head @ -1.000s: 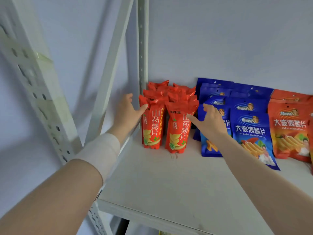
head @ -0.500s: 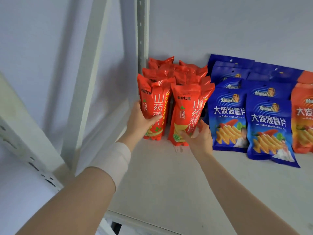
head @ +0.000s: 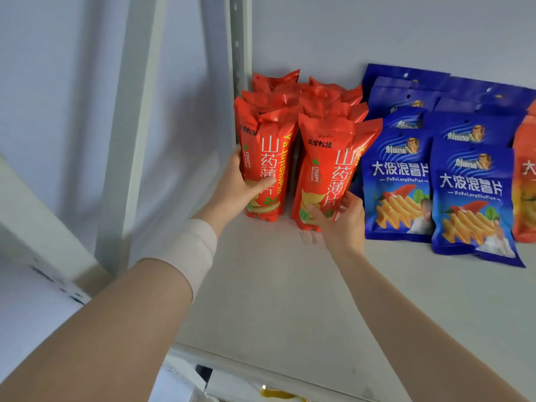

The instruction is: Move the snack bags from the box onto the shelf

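view: head camera, looking along both forearms onto a pale shelf (head: 290,300)
left grip (head: 233,190): the hand curls round the lower half of the left front red yam-crisp bag (head: 268,166), with the thumb across its face and the fingers hidden behind
right grip (head: 342,220): the hand clasps the bottom of the right front red yam-crisp bag (head: 327,169), with the thumb on the printed face and the fingers on its right side
task bags: both front bags stand on the shelf at 12 o'clock, just beside each other; the left is about upright, the right tips its top toward 1 o'clock
rear red bags (head: 319,97): packed in rows behind them, toward the wall
steel upright (head: 239,68): at 11 o'clock, just beside the red rows
blue potato-chip bags (head: 475,204): at 2 to 3 o'clock, in overlapping rows leaning back; the nearest is just beside the right grip
orange bag (head: 526,184): at 3 o'clock, cut by the frame edge
wrist wrap (head: 185,248): pale band on the left wrist
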`<state>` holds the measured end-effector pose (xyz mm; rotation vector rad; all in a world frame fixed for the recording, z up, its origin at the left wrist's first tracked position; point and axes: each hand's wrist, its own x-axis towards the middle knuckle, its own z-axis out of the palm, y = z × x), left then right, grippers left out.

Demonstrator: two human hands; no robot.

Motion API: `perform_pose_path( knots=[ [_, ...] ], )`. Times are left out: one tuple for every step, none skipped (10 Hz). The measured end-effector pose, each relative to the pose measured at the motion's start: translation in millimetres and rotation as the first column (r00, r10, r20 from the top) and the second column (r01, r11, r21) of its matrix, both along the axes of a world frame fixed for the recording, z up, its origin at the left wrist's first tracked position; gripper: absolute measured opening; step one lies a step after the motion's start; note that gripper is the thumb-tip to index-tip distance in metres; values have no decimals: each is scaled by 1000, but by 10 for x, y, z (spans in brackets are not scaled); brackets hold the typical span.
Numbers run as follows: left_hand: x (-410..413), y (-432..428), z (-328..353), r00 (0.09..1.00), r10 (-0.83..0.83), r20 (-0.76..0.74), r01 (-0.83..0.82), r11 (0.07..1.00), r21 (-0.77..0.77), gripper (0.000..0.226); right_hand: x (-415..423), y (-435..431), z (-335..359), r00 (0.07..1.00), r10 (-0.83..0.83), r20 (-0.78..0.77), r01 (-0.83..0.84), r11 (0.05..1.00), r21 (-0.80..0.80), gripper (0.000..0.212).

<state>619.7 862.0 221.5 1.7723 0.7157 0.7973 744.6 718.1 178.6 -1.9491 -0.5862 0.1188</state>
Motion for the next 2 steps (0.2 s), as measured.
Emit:
perform_pose_path(
  knots=[
    [-90, -103, 3, 998, 1, -67, 1, 1000, 30, 84, -29, -139, 72, 997, 53, 52, -43, 983, -177, 85],
    [-225, -252, -27, 945, 201, -258, -174, 977, 126, 88, -46, -382, 97, 980, 110, 163, -35, 913, -406, 76]
  ],
)
